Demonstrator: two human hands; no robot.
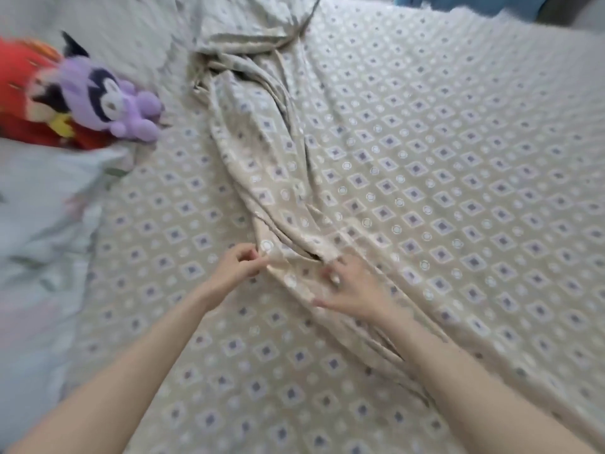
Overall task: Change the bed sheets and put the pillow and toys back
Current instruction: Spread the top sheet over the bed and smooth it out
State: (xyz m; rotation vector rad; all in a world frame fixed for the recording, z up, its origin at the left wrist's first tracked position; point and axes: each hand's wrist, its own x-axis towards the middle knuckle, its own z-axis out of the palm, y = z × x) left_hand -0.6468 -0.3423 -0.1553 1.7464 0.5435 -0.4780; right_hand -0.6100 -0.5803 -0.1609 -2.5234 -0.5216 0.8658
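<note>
Forearms [131, 371] outstretched, left hand [234, 267] pinching a fold of the sheet [262, 165], right hand [352, 288] spread, pressing it.

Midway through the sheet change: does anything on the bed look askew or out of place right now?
Yes. The beige diamond-patterned sheet is not flat: a long ridge of bunched folds runs up the middle from the hands toward the far edge. The left hand pinches its near end; the right hand touches it.
</note>
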